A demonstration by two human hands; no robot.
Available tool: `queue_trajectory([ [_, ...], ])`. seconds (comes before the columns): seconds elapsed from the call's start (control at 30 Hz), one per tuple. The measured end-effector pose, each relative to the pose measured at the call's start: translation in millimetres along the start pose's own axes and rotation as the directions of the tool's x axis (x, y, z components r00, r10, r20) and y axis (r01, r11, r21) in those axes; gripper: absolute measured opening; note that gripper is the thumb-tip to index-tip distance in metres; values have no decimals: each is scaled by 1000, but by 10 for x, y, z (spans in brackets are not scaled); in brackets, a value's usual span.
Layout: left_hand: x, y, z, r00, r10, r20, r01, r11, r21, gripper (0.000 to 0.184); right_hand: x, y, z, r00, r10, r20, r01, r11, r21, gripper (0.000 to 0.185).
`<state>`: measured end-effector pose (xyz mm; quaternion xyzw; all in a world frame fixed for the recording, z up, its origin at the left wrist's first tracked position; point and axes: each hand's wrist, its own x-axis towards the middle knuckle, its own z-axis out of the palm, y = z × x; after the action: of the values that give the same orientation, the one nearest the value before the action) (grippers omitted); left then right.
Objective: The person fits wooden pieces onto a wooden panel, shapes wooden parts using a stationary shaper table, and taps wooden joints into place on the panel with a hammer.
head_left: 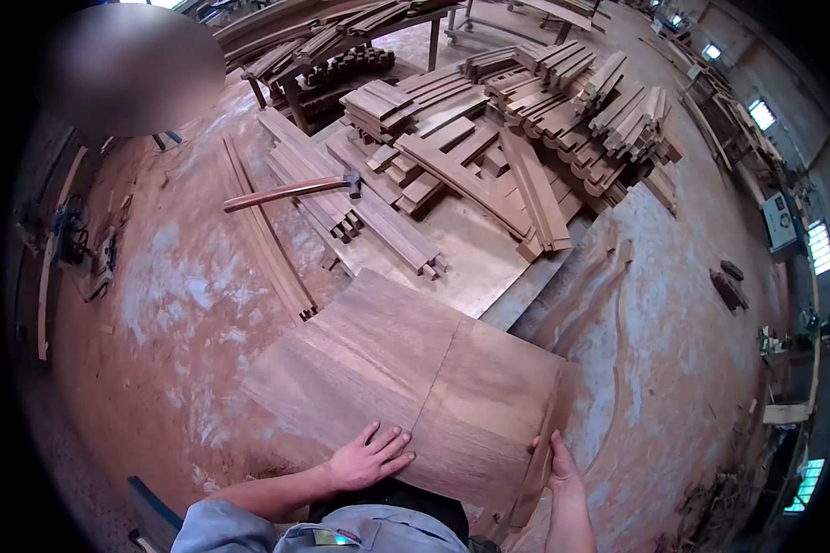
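Set twelve o'clock straight ahead of the wearer, with the wooden panel [378,355] as the dial's centre. The panel lies just in front of the body, its near edge close to the waist, probably so the torso can help to steady it. The left hand [371,459] rests at seven o'clock, palm down, fingers straight and slightly spread; it grasps nothing and seems to be weighing the panel down. Its forearm comes in low from eight. At four o'clock the right hand [563,463] curls about the narrow strip [528,496] along the panel's edge, thumb pointing up, wrist below; this looks like a hold that keeps strip and panel together. Most of those fingertips are hidden, so I cannot tell how tightly they close.

Past the panel, toward twelve, shows the metal tabletop [475,281]. At eleven a hammer [286,193] lies across pale strips [387,226], its handle overhanging to the left, perhaps for an easy pick-up. Farther, at one o'clock, stacked timber [470,184] is heaped, some pieces crossed loosely over others.
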<state>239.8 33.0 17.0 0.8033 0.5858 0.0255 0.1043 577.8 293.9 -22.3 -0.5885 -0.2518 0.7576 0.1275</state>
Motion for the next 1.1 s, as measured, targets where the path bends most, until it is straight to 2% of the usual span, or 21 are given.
queue_trajectory([
  [0.07, -30, 19, 8, 1000, -5, 18, 4, 1000, 23, 50, -43, -37, 132, 999, -17, 50, 21, 997, -77, 44],
  [0.17, -20, 26, 10, 1000, 20, 12, -21, 998, 60, 50, -50, -51, 235, 995, -85, -46, 74, 977, -199, 38],
  [0.37, -130, 54, -169, 998, 31, -54, -30, 999, 28, 50, -239, -69, 389, 992, -111, -55, 96, 971, -220, 33],
  [0.43, -136, 73, -287, 998, 20, -66, -18, 999, 28, 51, -195, -39, 343, 983, -184, -18, 176, 959, -220, 34],
  [0.47, -119, 63, -334, 997, 18, -71, -16, 999, 28, 52, -172, -44, 323, 975, -221, -2, 215, 952, -217, 34],
  [0.57, 100, -210, -449, 1000, 19, -18, -15, 983, 183, 56, -71, -277, 432, 966, -257, 1, 255, 958, -132, 28],
  [0.63, 317, -533, -387, 999, 0, -54, 14, 965, 263, 59, 96, -484, 609, 942, -335, 7, 333, 934, -133, 27],
  [0.77, 637, -1154, -331, 995, -73, -64, 88, 952, 293, 61, 709, -570, 854, 908, -420, 10, 420, 907, -15, 25],
  [0.87, 766, -1538, -241, 995, -85, -54, 98, 943, 319, 60, 1089, -493, 1057, 870, -491, -46, 491, 871, -1, 35],
  [1.1, 943, -1723, -171, 993, -115, 30, 102, 954, 283, 57, 1478, -440, 1030, 922, -378, -82, 382, 924, 32, 35],
])
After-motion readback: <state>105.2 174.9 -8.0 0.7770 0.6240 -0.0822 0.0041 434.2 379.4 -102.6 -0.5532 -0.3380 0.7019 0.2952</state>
